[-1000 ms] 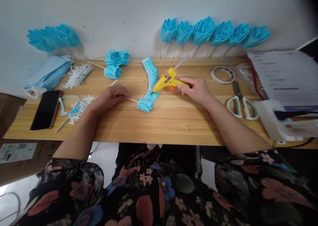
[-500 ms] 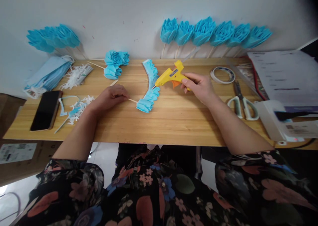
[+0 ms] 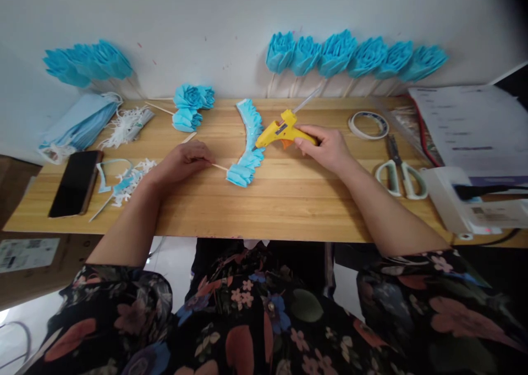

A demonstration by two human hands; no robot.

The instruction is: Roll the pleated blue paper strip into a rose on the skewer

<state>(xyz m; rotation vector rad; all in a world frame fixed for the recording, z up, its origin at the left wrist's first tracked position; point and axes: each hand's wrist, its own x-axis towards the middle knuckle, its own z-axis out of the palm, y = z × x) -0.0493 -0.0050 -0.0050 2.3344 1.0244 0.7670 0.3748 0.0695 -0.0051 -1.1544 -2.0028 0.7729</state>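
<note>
My left hand [image 3: 192, 159] is closed around a thin wooden stick [image 3: 220, 167], resting low over the table. The stick's right end goes into the rolled end of a blue pleated strip [image 3: 243, 173], which curves away toward the back of the table. My right hand [image 3: 324, 147] grips a yellow glue gun [image 3: 275, 133] with an orange trigger. Its tip points down and left at the strip's middle; whether it touches cannot be seen. A clear glue stick [image 3: 307, 99] juts from the gun's back.
Blue flowers on sticks lean on the wall at right [image 3: 338, 53] and left [image 3: 88, 61]; more blue flowers [image 3: 187, 105] lie on the table [image 3: 264, 215]. At left are face masks [image 3: 82, 122] and a phone [image 3: 75, 183]. Tape [image 3: 368, 125], scissors [image 3: 399, 169] and a power strip [image 3: 447, 199] are right.
The glue gun has tilted, its rear end swinging down and left with my right hand, the tip staying near the strip's middle. My left hand and the stick look unmoved.
</note>
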